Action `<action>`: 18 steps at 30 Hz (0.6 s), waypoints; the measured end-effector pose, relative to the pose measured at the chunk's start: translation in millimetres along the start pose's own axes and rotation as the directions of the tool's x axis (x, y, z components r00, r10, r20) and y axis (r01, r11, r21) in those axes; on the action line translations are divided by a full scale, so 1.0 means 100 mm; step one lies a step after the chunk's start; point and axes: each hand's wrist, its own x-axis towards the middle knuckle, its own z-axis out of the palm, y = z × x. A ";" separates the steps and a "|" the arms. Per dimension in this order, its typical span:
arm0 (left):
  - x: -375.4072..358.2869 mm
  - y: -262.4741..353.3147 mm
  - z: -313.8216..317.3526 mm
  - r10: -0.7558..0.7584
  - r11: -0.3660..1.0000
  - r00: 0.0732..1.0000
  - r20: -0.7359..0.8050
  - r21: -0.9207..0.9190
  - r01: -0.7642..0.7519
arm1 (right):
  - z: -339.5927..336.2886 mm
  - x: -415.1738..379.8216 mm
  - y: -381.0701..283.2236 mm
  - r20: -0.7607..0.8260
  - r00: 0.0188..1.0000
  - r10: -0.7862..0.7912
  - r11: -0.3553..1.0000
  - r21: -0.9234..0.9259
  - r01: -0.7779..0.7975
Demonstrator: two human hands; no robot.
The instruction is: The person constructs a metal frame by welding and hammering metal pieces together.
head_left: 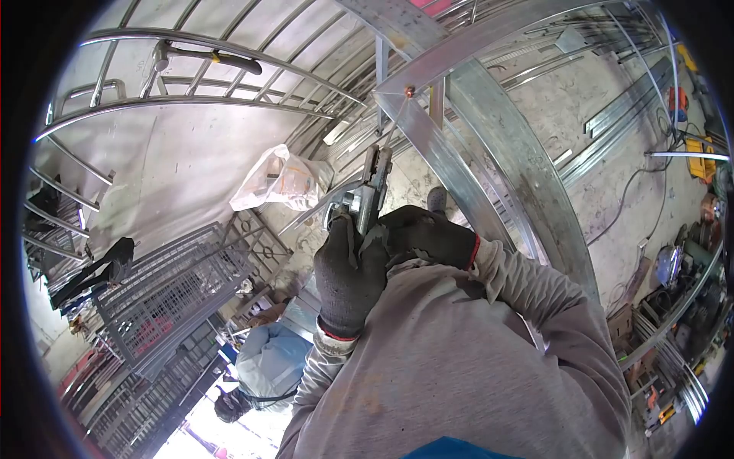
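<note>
Both gloved hands are up on the welding electrode holder (pixel 372 191) right now, raised to chest height in front of the grey sleeves. The left hand (pixel 348 275) wraps the handle from below, fingers pressed together around it, and the right hand (pixel 428 233) clamps in from the other side, its grip closed on the same tool, a two-handed hold that looks meant to steady the tip. The thin rod runs up from the clamp to a glowing orange spot (pixel 410 92), sitting exactly where the galvanized steel channel (pixel 489 145) meets a second strip (the joint of the frame, as far as I can judge). The channel slants down past the right arm, so the tool is angled up along it to reach that corner. Behind the joint, curved metal bars (pixel 191 99) arch overhead. A white plastic bag (pixel 279 180) hangs just left of the tool. Down below, a person in a blue top (pixel 267 363) bends near a wire-mesh cage (pixel 172 294), well apart from the hands.
</note>
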 end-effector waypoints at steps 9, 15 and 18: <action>0.01 0.02 0.01 0.033 0.999 0.999 -0.009 0.031 -0.033 | 0.09 0.06 -0.07 0.010 0.999 -0.053 0.998 -0.025 0.053; 0.00 -0.01 0.02 0.028 0.999 1.000 -0.006 0.021 -0.028 | 0.05 0.05 0.00 0.001 0.991 -0.134 0.988 -0.076 0.134; 0.02 -0.15 0.03 -0.030 0.997 1.000 0.008 -0.075 0.031 | 0.07 0.06 -0.25 0.108 0.975 -0.196 0.830 -0.511 0.224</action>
